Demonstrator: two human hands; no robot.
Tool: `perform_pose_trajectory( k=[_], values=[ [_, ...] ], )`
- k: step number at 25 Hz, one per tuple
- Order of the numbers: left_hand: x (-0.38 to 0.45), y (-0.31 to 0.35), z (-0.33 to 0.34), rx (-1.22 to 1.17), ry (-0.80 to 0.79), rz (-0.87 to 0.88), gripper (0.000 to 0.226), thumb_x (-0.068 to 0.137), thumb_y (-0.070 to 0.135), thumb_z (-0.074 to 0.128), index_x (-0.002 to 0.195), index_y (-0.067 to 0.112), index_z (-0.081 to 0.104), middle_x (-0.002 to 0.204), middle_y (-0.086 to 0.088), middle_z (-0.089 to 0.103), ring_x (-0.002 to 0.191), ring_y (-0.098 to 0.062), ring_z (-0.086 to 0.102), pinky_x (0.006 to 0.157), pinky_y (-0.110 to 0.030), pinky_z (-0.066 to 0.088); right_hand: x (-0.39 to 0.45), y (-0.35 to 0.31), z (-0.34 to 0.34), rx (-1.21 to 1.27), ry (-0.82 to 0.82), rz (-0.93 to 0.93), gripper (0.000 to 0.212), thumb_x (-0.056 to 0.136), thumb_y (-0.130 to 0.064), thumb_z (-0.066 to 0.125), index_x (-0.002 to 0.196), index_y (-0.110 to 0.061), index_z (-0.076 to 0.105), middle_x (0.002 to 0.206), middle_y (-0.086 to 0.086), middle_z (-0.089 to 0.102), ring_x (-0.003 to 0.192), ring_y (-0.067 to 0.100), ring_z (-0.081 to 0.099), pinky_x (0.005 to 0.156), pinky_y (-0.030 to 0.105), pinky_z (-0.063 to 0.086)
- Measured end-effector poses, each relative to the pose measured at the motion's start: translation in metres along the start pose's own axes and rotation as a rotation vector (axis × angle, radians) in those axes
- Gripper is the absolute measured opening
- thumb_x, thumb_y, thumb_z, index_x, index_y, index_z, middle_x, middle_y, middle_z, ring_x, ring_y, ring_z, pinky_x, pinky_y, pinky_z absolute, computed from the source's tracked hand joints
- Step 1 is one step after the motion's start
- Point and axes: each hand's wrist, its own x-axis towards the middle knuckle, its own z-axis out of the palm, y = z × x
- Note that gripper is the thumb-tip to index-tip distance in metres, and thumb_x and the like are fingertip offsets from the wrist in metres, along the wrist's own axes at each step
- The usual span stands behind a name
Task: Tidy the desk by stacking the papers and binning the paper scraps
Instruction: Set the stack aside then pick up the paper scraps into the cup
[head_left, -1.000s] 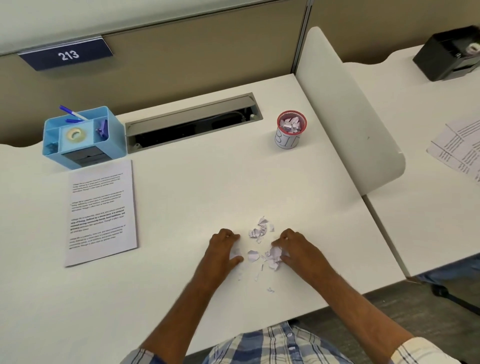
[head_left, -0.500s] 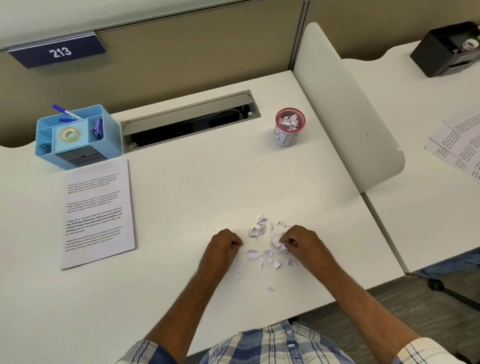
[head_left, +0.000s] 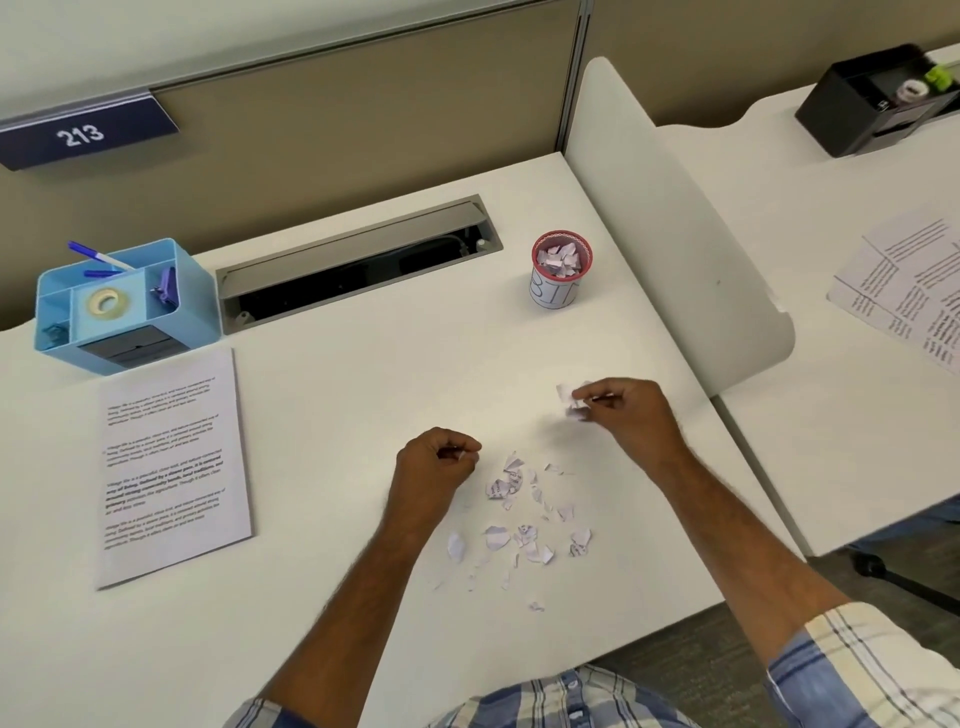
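The right hand (head_left: 631, 415) was lifted above the white desk (head_left: 363, 395), its fingertips (head_left: 589, 402) pinched together on a small bunch of torn paper bits (head_left: 569, 397) that stuck out to the left of them, slightly blurred. Nearer the person than those fingers, and between the two hands, the loose paper scraps (head_left: 519, 519) lay scattered on the desk, a crumpled cluster at the far side and flatter bits closer to the desk's front edge. The left hand (head_left: 434, 470) rested on the desk just left of the scraps, curled into a loose fist; a sliver of white showed at its fingertips (head_left: 467, 453), though whether they gripped a scrap could not be told. Beyond the right fingers, further back on the desk, stood the small red-rimmed cup (head_left: 558, 283), upright, lettered on its side and already full of scraps. Well to the left of the left hand's fingers lay a printed sheet (head_left: 171, 467), flat and square to the desk edge, and behind it a blue desk organiser (head_left: 124, 306) holding a tape roll and pens. Far to the right of the right fingers, past a white divider (head_left: 675, 223), more printed papers (head_left: 909, 296) lay on the neighbouring desk.
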Motion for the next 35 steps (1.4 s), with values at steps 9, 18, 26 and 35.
perform_pose_trajectory(
  k=[9, 18, 26, 35],
  values=[
    [0.024, 0.019, 0.015, -0.036, -0.028, -0.008, 0.018, 0.089, 0.001, 0.077, 0.089, 0.019, 0.08, 0.089, 0.007, 0.08, 0.085, -0.008, 0.074, 0.076, -0.013, 0.054, 0.14, -0.084, -0.014, -0.219, 0.112, -0.259, 0.023, 0.07, 0.003, 0.089, 0.09, -0.004, 0.079, 0.086, 0.011, 0.076, 0.068, 0.004, 0.068, 0.068, 0.018, 0.055],
    [0.033, 0.015, 0.01, -0.016, -0.006, -0.039, 0.021, 0.089, 0.002, 0.078, 0.088, 0.023, 0.079, 0.088, 0.01, 0.079, 0.083, -0.004, 0.072, 0.077, -0.015, 0.054, 0.191, -0.101, -0.001, -0.567, 0.057, -0.312, 0.026, 0.079, 0.005, 0.057, 0.098, -0.009, 0.069, 0.096, -0.002, 0.071, 0.087, 0.012, 0.064, 0.071, 0.02, 0.05],
    [0.085, 0.077, 0.029, -0.005, -0.088, 0.113, 0.021, 0.086, 0.003, 0.08, 0.087, 0.023, 0.079, 0.089, 0.003, 0.08, 0.088, -0.016, 0.075, 0.084, -0.025, 0.059, 0.173, -0.077, -0.023, -0.203, 0.253, -0.298, 0.013, 0.082, 0.001, 0.069, 0.093, -0.006, 0.069, 0.086, 0.008, 0.072, 0.075, 0.016, 0.068, 0.073, 0.031, 0.06],
    [0.203, 0.188, 0.09, 0.125, -0.092, 0.364, 0.01, 0.085, 0.006, 0.082, 0.09, 0.014, 0.08, 0.089, 0.005, 0.078, 0.08, -0.004, 0.071, 0.079, -0.024, 0.06, 0.095, 0.001, -0.019, 0.115, 0.16, -0.034, 0.017, 0.089, 0.006, 0.071, 0.093, -0.011, 0.069, 0.083, 0.007, 0.07, 0.076, 0.016, 0.066, 0.073, 0.034, 0.061]
  ],
)
